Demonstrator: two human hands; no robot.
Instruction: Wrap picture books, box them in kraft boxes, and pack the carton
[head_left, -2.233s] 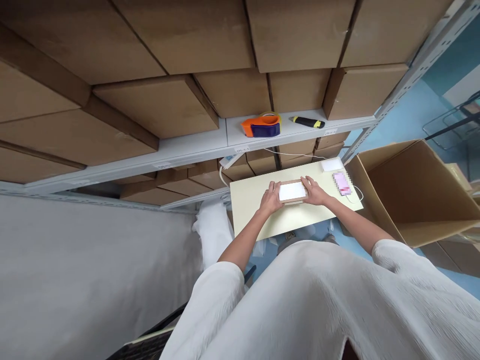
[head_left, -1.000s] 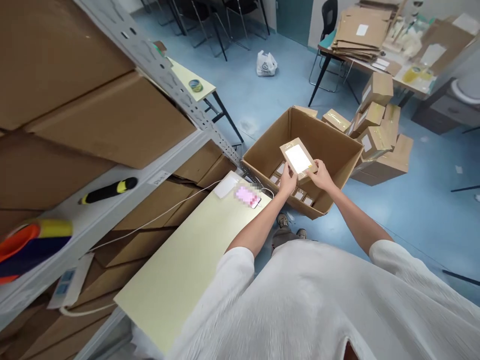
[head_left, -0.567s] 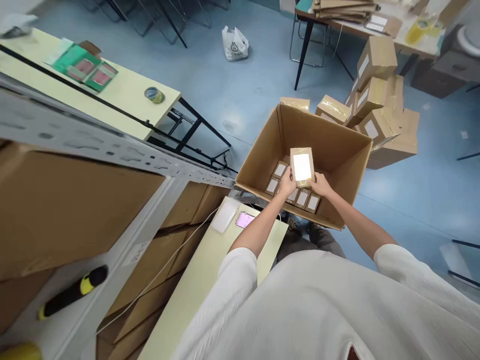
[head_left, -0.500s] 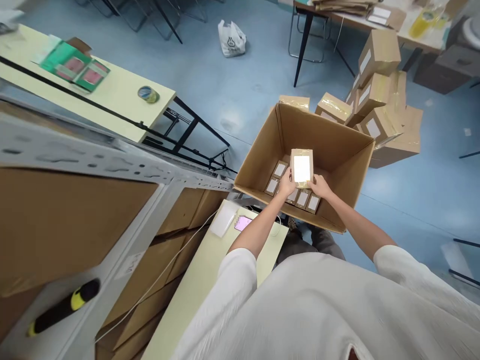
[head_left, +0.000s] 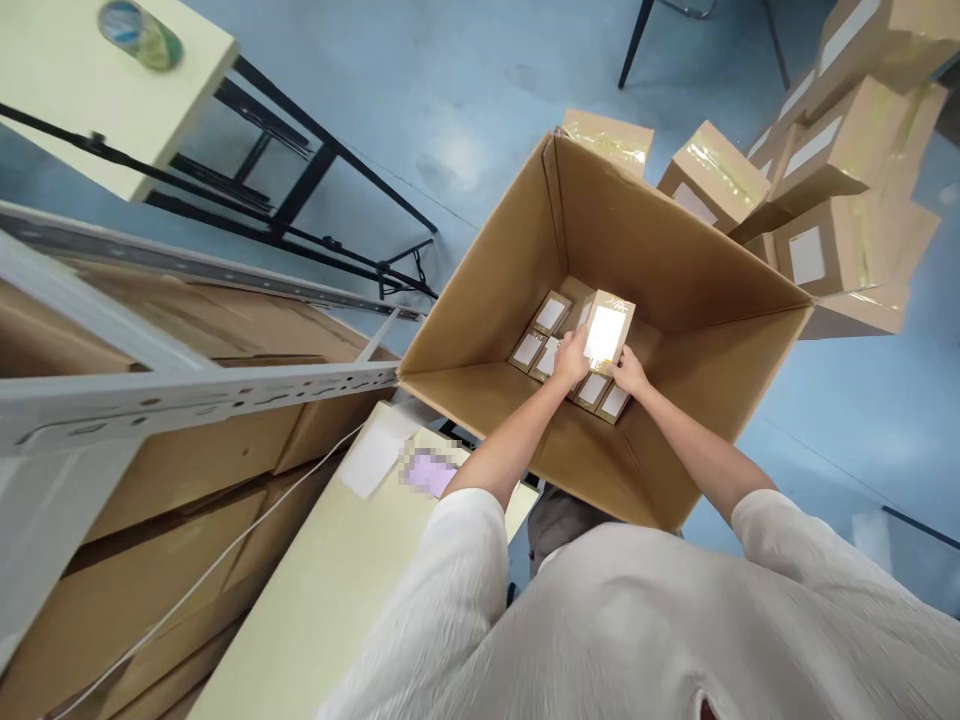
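A small cardboard box (head_left: 609, 328) with a bright white label is held between my two hands, low inside a large open carton (head_left: 622, 210). My left hand (head_left: 573, 357) is closed on its left side, and my right hand (head_left: 628, 373) grips its lower right corner. Beneath and around it, several similar labelled small boxes (head_left: 528, 349) stand in rows on the carton's floor, gathered toward the left and near side. The held box is slightly tilted and covers part of those rows.
A cream table (head_left: 322, 590) with a phone (head_left: 427, 470) and a white packet (head_left: 371, 450) adjoins the carton at left. Metal shelving (head_left: 225, 395) holding cardboard boxes runs along the left. Taped boxes (head_left: 840, 230) are stacked beyond the carton's right side. Another table (head_left: 180, 90) bears a tape roll (head_left: 141, 35).
I have turned from the shelf and table to the carton, carrying the small box. Both hands have lowered it into the carton, and my view has come closer to it.
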